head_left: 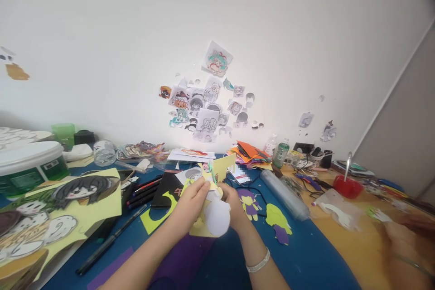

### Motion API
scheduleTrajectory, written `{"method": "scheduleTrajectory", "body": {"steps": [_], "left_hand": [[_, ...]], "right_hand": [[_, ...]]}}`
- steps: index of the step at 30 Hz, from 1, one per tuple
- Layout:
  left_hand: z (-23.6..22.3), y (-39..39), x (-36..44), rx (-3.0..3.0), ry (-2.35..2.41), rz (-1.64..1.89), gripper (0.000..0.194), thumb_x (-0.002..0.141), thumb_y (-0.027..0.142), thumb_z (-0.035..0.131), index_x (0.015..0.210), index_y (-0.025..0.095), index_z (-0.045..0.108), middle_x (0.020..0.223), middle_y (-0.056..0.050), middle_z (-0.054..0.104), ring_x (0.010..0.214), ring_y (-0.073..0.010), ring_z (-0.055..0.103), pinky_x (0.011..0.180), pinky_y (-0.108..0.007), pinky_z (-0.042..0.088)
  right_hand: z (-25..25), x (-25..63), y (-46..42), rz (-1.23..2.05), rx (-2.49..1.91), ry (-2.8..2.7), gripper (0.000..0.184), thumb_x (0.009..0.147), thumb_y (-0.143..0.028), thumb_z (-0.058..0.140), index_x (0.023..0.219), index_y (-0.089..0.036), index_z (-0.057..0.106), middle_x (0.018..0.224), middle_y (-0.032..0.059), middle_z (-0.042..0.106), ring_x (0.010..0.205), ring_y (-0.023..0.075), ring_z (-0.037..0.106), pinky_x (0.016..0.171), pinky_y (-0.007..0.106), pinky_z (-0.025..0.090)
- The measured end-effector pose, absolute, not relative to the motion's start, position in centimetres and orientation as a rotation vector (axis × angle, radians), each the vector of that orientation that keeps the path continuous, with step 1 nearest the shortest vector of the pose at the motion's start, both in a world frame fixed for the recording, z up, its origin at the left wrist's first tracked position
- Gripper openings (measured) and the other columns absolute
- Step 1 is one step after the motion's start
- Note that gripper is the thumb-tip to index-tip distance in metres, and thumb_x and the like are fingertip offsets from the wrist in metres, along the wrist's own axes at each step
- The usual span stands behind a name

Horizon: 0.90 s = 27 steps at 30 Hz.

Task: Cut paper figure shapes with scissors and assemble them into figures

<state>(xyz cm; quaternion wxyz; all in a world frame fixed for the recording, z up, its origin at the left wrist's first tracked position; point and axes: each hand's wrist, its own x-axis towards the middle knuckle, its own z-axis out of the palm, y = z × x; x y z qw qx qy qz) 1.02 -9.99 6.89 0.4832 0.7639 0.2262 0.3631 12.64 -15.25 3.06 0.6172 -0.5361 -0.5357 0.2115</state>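
My left hand [190, 199] is closed on a pale yellow paper piece [222, 167] that sticks up above my fingers. A rounded white paper cut-out [217, 218] hangs below it, between both hands. My right hand [234, 206] is closed beside it, with green scissor handles [212, 173] showing just above the fingers. A beaded bracelet [258, 263] circles my right wrist. Both hands hover over a blue mat [306, 253] on the table.
Paper character cut-outs [249, 204] and a green one [277, 217] lie right of my hands. A clear roll [285, 195], red bowl [347, 186], green bottle [280, 154] and orange paper stack [249, 152] stand behind. Pens [146, 190], a yellow drawing [61, 213] and a green tub [30, 165] are left.
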Motion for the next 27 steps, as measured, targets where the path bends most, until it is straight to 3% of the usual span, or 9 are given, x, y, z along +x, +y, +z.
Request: {"method": "scheduleTrajectory", "body": {"steps": [5, 11, 19, 27], "left_hand": [[7.1, -9.9, 0.9, 1.819, 0.564, 0.971, 0.029, 0.079, 0.045, 0.037, 0.066, 0.019, 0.044, 0.062, 0.002, 0.044, 0.061, -0.0146, 0.042, 0.054, -0.025, 0.035], [7.3, -9.3, 0.7, 1.77, 0.542, 0.899, 0.035, 0.077, 0.049, 0.038, 0.059, 0.019, 0.04, 0.057, 0.003, 0.039, 0.055, -0.0132, 0.038, 0.05, -0.023, 0.031], [7.1, -9.3, 0.6, 1.856, 0.449, 0.855, 0.035, 0.08, 0.045, 0.037, 0.058, 0.018, 0.041, 0.059, 0.003, 0.039, 0.06, -0.013, 0.039, 0.056, -0.024, 0.031], [7.2, -9.8, 0.7, 2.013, 0.568, 0.996, 0.031, 0.082, 0.04, 0.033, 0.059, 0.02, 0.037, 0.059, 0.003, 0.039, 0.058, -0.014, 0.039, 0.055, -0.025, 0.029]], "right_hand": [[3.3, 12.3, -15.3, 0.495, -1.251, -1.231, 0.016, 0.059, -0.028, 0.068, 0.065, -0.015, 0.059, 0.052, -0.003, 0.049, 0.056, 0.0121, 0.044, 0.053, 0.022, 0.039], [3.9, 12.1, -15.7, 0.415, -1.29, -1.28, 0.013, 0.061, -0.023, 0.065, 0.07, -0.015, 0.061, 0.058, -0.0012, 0.054, 0.058, 0.0125, 0.044, 0.053, 0.022, 0.039], [3.9, 12.7, -15.8, 0.579, -1.186, -1.178, 0.019, 0.069, -0.033, 0.06, 0.072, -0.014, 0.06, 0.063, 0.0011, 0.056, 0.057, 0.0127, 0.046, 0.054, 0.024, 0.039], [3.9, 12.5, -16.0, 0.504, -1.235, -1.225, 0.019, 0.068, -0.03, 0.061, 0.076, -0.013, 0.062, 0.067, 0.0029, 0.059, 0.063, 0.0156, 0.05, 0.058, 0.026, 0.042]]}}
